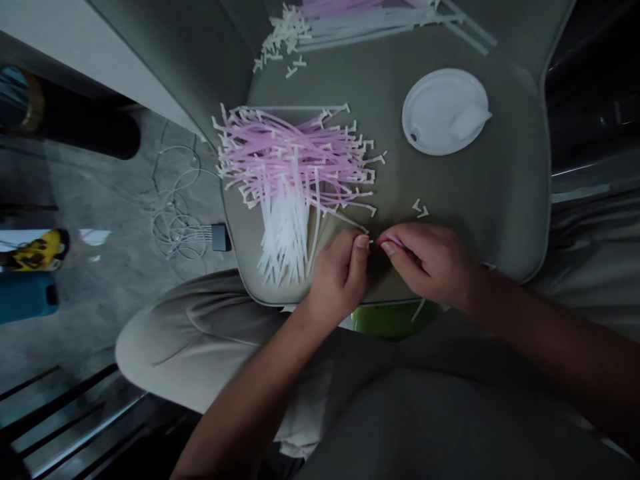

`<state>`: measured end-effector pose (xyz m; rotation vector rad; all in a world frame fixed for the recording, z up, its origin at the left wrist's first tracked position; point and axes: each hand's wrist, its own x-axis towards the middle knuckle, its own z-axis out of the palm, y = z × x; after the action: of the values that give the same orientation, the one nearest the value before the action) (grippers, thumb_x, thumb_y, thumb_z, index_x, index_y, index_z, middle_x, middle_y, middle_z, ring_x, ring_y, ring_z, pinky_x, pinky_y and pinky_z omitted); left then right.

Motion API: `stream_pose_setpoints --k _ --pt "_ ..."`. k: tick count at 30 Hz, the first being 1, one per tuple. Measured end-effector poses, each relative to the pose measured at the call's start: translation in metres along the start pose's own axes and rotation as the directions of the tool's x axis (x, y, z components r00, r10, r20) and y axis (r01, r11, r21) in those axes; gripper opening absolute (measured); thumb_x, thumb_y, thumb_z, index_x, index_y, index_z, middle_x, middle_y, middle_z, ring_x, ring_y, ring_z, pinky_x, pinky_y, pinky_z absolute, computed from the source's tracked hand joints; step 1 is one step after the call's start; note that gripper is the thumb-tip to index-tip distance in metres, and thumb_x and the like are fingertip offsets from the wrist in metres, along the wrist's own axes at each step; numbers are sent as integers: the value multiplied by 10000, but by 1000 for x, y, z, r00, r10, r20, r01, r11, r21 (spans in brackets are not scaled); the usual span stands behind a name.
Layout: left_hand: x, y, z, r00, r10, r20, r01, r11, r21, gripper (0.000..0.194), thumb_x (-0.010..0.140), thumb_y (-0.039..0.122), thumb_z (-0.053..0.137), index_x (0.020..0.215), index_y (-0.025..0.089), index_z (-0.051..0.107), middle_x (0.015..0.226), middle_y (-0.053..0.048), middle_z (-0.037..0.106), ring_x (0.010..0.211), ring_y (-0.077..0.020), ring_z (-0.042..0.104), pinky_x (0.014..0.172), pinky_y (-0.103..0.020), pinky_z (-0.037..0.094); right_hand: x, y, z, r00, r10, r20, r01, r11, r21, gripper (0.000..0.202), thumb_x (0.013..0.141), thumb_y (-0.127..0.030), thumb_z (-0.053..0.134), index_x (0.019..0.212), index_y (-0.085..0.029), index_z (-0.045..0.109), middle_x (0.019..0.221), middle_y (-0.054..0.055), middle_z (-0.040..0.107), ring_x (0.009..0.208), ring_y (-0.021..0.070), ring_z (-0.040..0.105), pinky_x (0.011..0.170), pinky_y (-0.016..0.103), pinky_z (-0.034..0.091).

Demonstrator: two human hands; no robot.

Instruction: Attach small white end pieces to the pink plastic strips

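Apparently the pink tube (397, 240) is light, soft and bendy, perhaps a little slick; pinching it close to its end should stop it buckling. It sits between thumb and finger of the right hand (435, 260), mostly hidden by the fingers. The left hand (337, 277) is also drawn to a narrow pinch, with what looks like a small white fitting (371, 241) at the thumb tip. The fingertips are near each other but apart, above the front of a padded chair seat (345, 80).

On the seat lie a heap of pink tubes (300, 150) with white ends, a bundle of white tubes (285, 240) partly over it, loose T-shaped pieces (287, 30) and a white dish (423, 110). The room is dim; on the grey floor (125, 200), a dark block (221, 237) trails tangled cables (175, 223).
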<state>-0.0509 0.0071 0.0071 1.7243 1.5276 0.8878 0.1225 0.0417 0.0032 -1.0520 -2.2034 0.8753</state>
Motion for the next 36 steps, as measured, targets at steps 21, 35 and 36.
stream_pose_setpoints --k 21,35,36 --pt "0 0 4 999 -34 -20 33 999 -27 301 1026 304 365 775 199 493 688 1 531 635 -111 484 582 -266 369 2 -1 -4 995 -53 84 47 996 70 88 895 -257 520 861 -196 574 714 -1 618 621 125 517 618 276 383" --pt "1 9 2 997 -45 -63 48 997 57 298 975 344 499 773 170 632 675 -7 630 628 -106 542 591 -244 406 7 6 -10 997 15 -74 -17 999 -35 122 923 -267 523 889 -209 625 769 12 672 646 129 563 638 268 412" --pt "1 9 2 997 -34 -74 38 997 61 287 968 346 515 789 169 652 689 -13 649 632 -107 551 595 -243 411 7 6 -10 997 17 -76 -20 999 -43 121 918 -279 532 897 -206 627 771 14 672 652 131 566 641 268 415"
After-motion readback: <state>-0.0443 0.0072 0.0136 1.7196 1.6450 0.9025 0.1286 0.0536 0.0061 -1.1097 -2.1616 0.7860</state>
